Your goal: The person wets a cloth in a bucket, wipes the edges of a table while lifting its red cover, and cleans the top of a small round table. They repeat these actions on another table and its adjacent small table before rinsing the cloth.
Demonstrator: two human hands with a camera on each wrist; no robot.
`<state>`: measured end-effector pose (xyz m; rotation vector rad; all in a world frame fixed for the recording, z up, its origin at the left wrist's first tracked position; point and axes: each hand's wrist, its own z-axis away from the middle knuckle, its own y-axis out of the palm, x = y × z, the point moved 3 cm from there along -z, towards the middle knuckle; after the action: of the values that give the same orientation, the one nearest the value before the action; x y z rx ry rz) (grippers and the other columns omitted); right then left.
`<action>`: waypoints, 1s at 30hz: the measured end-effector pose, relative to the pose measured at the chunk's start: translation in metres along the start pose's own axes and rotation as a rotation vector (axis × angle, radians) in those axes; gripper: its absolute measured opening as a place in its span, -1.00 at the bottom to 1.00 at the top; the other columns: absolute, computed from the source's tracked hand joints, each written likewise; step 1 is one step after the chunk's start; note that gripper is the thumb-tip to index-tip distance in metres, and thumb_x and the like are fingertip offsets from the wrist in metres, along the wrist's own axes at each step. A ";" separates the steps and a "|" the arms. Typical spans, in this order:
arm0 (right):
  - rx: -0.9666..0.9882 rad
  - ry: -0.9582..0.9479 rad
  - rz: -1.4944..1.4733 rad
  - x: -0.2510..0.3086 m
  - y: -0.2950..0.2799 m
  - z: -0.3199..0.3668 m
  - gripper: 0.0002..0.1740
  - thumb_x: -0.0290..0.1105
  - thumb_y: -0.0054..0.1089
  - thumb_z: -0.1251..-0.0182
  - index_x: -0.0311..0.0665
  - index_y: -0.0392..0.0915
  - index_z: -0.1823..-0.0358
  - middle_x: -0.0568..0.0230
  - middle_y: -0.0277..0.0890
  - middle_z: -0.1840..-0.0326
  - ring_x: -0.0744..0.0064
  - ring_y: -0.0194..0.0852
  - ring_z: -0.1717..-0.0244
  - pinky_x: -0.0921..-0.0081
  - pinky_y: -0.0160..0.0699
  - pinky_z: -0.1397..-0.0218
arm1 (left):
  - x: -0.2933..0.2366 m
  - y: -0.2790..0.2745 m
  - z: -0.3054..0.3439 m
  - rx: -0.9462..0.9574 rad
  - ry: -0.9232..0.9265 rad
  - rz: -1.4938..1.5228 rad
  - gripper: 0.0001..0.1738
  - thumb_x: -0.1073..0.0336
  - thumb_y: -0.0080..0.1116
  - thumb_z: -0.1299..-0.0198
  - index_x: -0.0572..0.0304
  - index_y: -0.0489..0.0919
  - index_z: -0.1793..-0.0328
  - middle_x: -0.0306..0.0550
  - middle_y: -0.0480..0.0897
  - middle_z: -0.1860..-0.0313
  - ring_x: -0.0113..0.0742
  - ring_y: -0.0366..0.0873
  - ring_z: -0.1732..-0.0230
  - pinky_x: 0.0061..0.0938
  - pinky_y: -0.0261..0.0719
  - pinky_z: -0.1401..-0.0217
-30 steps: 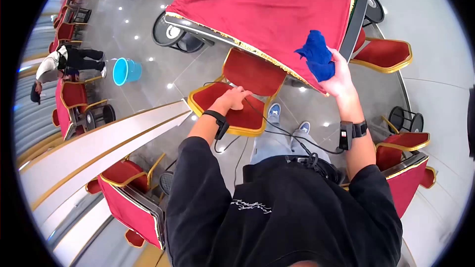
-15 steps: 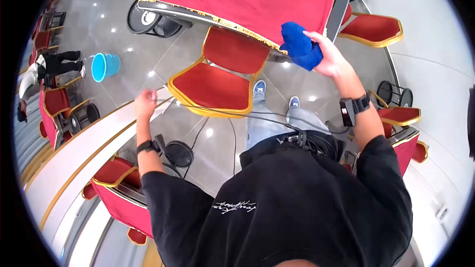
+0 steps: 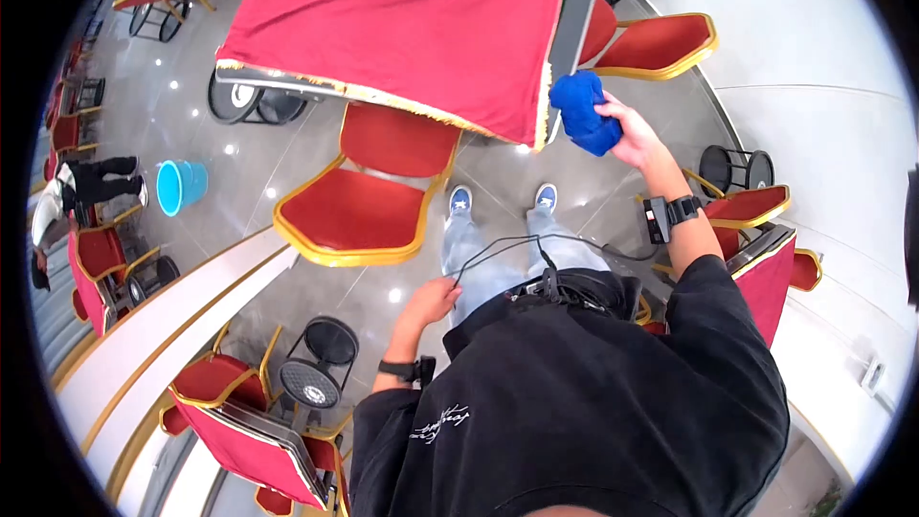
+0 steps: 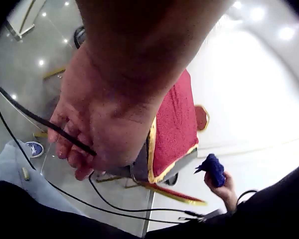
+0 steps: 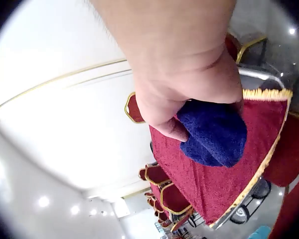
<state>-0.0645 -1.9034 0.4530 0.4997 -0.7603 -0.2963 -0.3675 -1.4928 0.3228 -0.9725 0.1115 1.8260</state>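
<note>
My right hand (image 3: 634, 134) grips a bunched blue cloth (image 3: 586, 115) beside the near right corner of a table with a red cover (image 3: 402, 33). In the right wrist view the thumb and fingers close round the cloth (image 5: 214, 134), which overlaps the red cover (image 5: 204, 184). Low in front of my waist, my left hand (image 3: 433, 302) holds a thin black cable (image 3: 498, 245). The left wrist view shows the cable (image 4: 45, 122) running into the curled fingers (image 4: 74, 159).
A red chair with gold edging (image 3: 359, 213) stands at the table's near side, left of my feet. Another red chair (image 3: 661, 43) is to the table's right. A blue bucket (image 3: 182, 187) sits on the floor near a person (image 3: 72, 196). A white low partition (image 3: 182, 325) runs at left.
My left hand moved off the chair seat, swung out left with the cable, then came back to my waist. My right hand still holds the cloth, now beside the table corner. I shifted right past the chair.
</note>
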 end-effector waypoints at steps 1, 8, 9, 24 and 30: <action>-0.034 -0.024 0.031 0.002 -0.029 0.004 -0.37 -0.40 0.20 -0.48 -0.21 0.30 -0.55 0.05 0.54 -0.38 0.10 0.62 -0.31 0.04 0.62 -0.43 | -0.017 0.008 -0.029 -0.009 0.012 -0.171 -0.56 -0.03 0.13 -0.47 0.20 0.67 -0.10 0.19 0.72 -0.04 0.14 0.68 -0.12 -0.06 0.61 -0.20; -0.209 -0.042 0.093 0.007 -0.154 -0.043 -0.42 -0.43 0.32 -0.46 -0.19 0.36 -0.46 0.17 0.58 -0.26 0.25 0.62 -0.23 0.21 0.65 -0.32 | -0.099 -0.047 -0.218 -0.177 0.196 -0.196 -0.56 0.10 0.23 -0.36 0.21 0.62 -0.24 0.23 0.64 -0.20 0.28 0.57 -0.25 0.01 0.59 -0.27; -0.239 -0.086 0.094 -0.001 -0.161 -0.060 -0.42 -0.42 0.32 -0.47 -0.19 0.36 -0.46 0.17 0.58 -0.24 0.28 0.63 -0.21 0.23 0.66 -0.29 | -0.133 -0.072 -0.238 -0.227 0.199 -0.119 -0.55 0.16 0.26 -0.33 0.21 0.60 -0.27 0.22 0.62 -0.24 0.30 0.55 -0.27 0.01 0.57 -0.28; -0.224 -0.408 0.890 -0.168 -0.104 -0.100 -0.04 0.03 0.13 -0.58 -0.18 -0.15 -0.77 -0.49 -0.33 -0.72 -0.44 -0.25 -0.72 -0.04 -0.10 -0.75 | -0.128 -0.181 -0.262 -0.778 -0.132 -0.420 -0.73 0.17 0.08 -0.49 0.14 0.63 -0.13 0.20 0.73 0.19 0.24 0.71 0.19 0.03 0.66 0.16; -0.764 -0.519 0.850 -0.098 -0.079 -0.156 0.05 -0.06 0.28 -0.48 -0.12 -0.18 -0.79 -0.50 -0.09 -0.67 -0.50 0.00 -0.63 -0.08 0.10 -0.67 | -0.163 -0.253 -0.301 -0.823 -0.064 -0.618 -0.81 0.21 0.11 -0.47 0.09 0.66 -0.01 0.10 0.71 0.46 0.22 0.71 0.38 0.03 0.65 0.35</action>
<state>-0.0264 -1.8779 0.2575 -0.6563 -1.2054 0.1054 0.0327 -1.6375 0.3146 -1.3058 -0.9464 1.2991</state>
